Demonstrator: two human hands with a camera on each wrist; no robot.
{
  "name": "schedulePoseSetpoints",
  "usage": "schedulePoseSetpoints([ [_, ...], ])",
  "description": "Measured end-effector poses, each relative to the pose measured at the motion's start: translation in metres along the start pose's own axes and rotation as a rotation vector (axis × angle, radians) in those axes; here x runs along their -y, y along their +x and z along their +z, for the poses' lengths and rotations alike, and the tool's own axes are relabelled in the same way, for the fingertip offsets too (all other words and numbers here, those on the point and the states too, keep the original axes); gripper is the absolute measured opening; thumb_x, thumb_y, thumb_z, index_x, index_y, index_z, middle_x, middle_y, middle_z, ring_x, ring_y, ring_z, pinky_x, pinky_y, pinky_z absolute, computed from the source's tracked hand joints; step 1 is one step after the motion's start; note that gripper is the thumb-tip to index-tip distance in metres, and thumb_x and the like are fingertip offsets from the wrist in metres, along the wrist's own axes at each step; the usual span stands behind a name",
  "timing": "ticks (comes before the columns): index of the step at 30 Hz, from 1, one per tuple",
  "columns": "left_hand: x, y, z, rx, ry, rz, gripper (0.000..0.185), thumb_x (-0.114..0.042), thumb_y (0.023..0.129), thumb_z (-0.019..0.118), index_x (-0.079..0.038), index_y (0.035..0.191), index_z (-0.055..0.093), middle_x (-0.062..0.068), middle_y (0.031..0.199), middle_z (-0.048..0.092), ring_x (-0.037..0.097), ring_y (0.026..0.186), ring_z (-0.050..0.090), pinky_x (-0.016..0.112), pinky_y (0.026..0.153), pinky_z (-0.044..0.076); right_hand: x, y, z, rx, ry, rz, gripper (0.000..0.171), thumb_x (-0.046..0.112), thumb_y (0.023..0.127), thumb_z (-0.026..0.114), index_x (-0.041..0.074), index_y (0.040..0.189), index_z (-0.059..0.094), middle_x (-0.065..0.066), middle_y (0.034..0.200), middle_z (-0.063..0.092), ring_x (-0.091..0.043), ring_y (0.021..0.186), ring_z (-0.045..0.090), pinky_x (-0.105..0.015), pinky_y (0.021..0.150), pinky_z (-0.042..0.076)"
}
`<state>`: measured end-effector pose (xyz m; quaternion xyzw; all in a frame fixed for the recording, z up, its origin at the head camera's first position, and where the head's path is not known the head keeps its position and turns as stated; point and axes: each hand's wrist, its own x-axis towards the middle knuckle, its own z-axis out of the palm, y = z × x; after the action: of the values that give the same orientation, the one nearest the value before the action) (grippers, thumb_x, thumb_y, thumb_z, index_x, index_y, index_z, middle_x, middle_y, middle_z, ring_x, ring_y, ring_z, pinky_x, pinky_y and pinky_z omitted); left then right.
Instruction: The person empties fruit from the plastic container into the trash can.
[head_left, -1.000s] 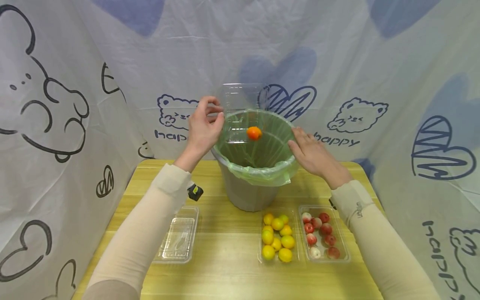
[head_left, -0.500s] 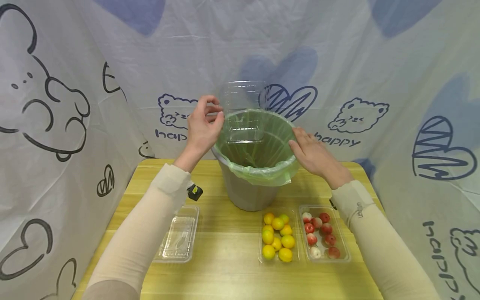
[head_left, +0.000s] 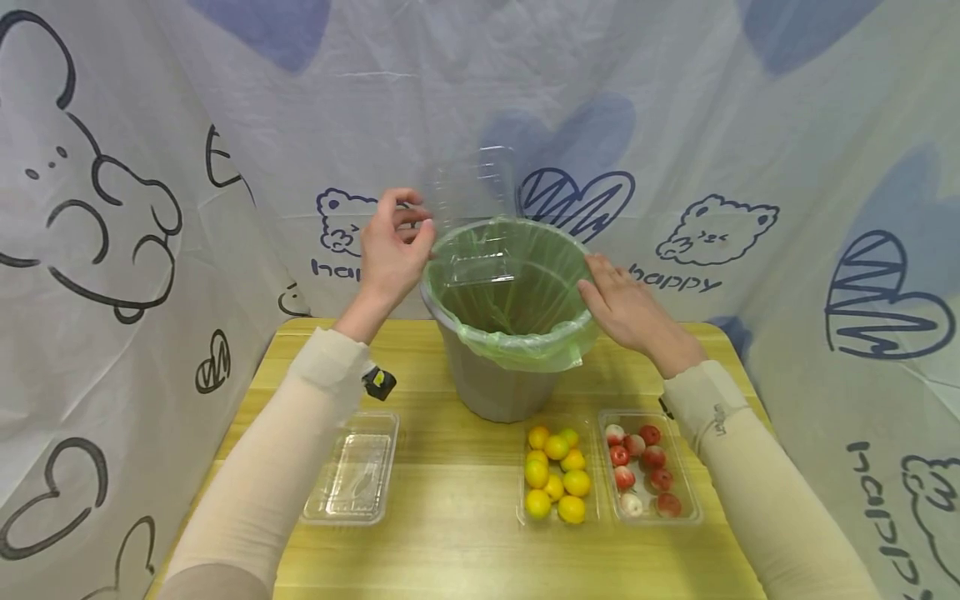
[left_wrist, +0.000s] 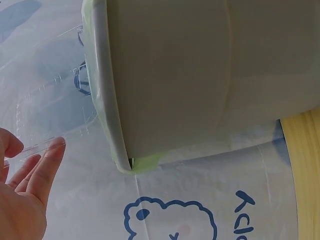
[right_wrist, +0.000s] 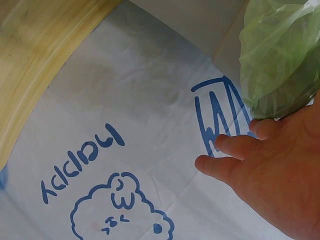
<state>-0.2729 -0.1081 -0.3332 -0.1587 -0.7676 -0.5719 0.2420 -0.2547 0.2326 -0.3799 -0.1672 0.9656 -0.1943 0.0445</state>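
Note:
My left hand pinches a clear plastic tray by its near-left side. The tray stands steeply tilted over the mouth of the grey bin, and no fruit shows in it. In the left wrist view, thumb and fingers meet at the edge of the see-through tray. A thin green bag lines the bin and folds over its rim. My right hand rests on the rim's right side with fingers extended. Close to those fingers in the right wrist view hangs the bag.
A clear tray of yellow-green citrus fruits stands in front of the bin. Right of it is a tray of small red and pale fruits. Another clear tray lies at the left, partly behind my left sleeve. Printed cloth surrounds the wooden table.
The orange fruit seen at the tray a second ago has gone from sight. My left hand has shifted slightly left with the tray, which is turned a little. My right hand stays put.

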Motion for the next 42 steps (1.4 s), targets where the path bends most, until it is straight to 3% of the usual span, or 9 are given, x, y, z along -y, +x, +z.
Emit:
schedulePoseSetpoints([
  [3,0.0,0.0,-0.005,-0.006,-0.007,-0.033,0.029,-0.002,0.101,0.06,0.001,0.13,0.056,0.024,0.116,0.073,0.011,0.078,0.074,0.021,0.06,0.063,-0.001,0.0,0.0,-0.002,0.001,-0.004,0.078,0.057,0.111,0.011,0.007,0.17,0.004,-0.017,0.177,0.001,-0.051,0.162,0.005,-0.071,0.131,0.006],
  [6,-0.002,-0.001,-0.012,-0.012,-0.01,-0.054,0.03,-0.003,0.102,0.06,0.0,0.132,0.057,0.023,0.115,0.075,0.003,0.074,0.071,0.021,0.06,0.062,-0.001,0.001,0.001,-0.006,0.004,-0.006,0.078,0.058,0.111,0.011,0.006,0.17,0.004,-0.018,0.177,0.001,-0.05,0.162,0.005,-0.07,0.131,0.006],
  [15,-0.006,-0.002,-0.04,-0.032,-0.028,-0.106,0.031,-0.008,0.104,0.06,-0.005,0.135,0.059,0.02,0.116,0.075,0.004,0.077,0.073,0.026,0.064,0.065,-0.001,0.001,0.001,-0.01,-0.004,-0.014,0.077,0.057,0.112,0.012,0.006,0.17,0.005,-0.018,0.177,0.002,-0.05,0.162,0.006,-0.07,0.132,0.007],
  [27,0.005,-0.001,-0.078,-0.113,-0.09,-0.165,0.023,-0.005,0.101,0.063,-0.013,0.122,0.062,-0.011,0.093,0.076,0.005,0.073,0.076,0.024,0.059,0.065,-0.001,0.0,0.0,-0.008,0.005,-0.016,0.076,0.055,0.112,0.012,0.006,0.17,0.004,-0.019,0.177,0.002,-0.05,0.162,0.006,-0.07,0.132,0.007],
  [34,0.011,-0.012,-0.09,-0.07,-0.042,-0.233,0.029,-0.007,0.101,0.063,-0.009,0.13,0.06,-0.015,0.087,0.074,0.003,0.07,0.075,0.024,0.059,0.065,-0.002,0.0,0.0,-0.007,0.006,-0.027,0.076,0.054,0.113,0.012,0.005,0.169,0.004,-0.02,0.177,0.002,-0.049,0.162,0.005,-0.069,0.132,0.007],
  [42,0.016,-0.024,-0.106,-0.041,-0.026,-0.281,0.032,-0.011,0.102,0.064,-0.011,0.133,0.06,-0.017,0.093,0.075,0.005,0.074,0.076,0.024,0.06,0.065,-0.001,0.0,-0.001,0.0,0.006,-0.017,0.077,0.055,0.112,0.011,0.005,0.17,0.003,-0.019,0.177,0.001,-0.049,0.162,0.005,-0.068,0.133,0.006],
])
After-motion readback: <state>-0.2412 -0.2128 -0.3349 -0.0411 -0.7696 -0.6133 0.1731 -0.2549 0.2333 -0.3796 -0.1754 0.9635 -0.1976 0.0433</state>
